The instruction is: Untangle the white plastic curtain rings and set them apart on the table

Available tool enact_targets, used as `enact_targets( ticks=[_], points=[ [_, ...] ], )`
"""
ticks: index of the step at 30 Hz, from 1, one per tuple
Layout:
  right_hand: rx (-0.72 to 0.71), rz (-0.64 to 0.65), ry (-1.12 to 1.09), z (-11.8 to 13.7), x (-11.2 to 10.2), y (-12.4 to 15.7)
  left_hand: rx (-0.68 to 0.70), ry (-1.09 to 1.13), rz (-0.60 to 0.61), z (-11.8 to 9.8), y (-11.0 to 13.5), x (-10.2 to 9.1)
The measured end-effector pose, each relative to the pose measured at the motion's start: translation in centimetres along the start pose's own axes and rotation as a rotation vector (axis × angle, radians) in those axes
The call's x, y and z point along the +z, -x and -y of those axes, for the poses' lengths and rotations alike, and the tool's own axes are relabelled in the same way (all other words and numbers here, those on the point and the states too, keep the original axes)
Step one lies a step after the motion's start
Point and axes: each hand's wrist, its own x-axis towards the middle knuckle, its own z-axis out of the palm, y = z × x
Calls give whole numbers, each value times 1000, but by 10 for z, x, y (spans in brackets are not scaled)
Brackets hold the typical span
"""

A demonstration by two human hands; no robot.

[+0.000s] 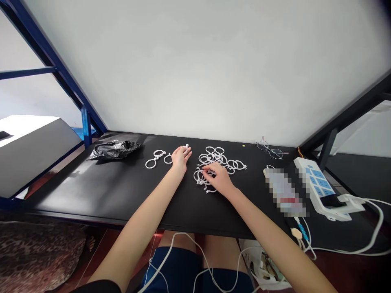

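White plastic curtain rings with small eyelets lie in a loose, overlapping pile [218, 156] on the black table. My left hand [180, 160] is turned partly palm up, left of the pile, with a white curtain ring [186, 148] held at its fingers. My right hand [221, 179] reaches into the near side of the pile, thumb and index finger close together in a pinch among the rings. What lies between those fingertips is too small to make out. Left of my left hand rest a few separate rings [150, 163], and one ring [168, 158] lies right beside that hand.
A crumpled black plastic bag [116, 149] sits at the back left. Toward the right are eyeglasses [270, 150], a blurred phone [285, 193] on a cable, and a white power strip [320, 187] with a plug. White cables [378, 228] run over the table's right end and my lap.
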Motion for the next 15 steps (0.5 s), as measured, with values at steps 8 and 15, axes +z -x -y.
enact_targets(
  ticks=[8, 15],
  points=[
    [15, -1, 0, 0, 0, 0, 18, -12, 27, 0, 0, 0],
    [11, -13, 2, 1, 0, 0, -37, 25, 7, -4, 3, 1]
  ],
)
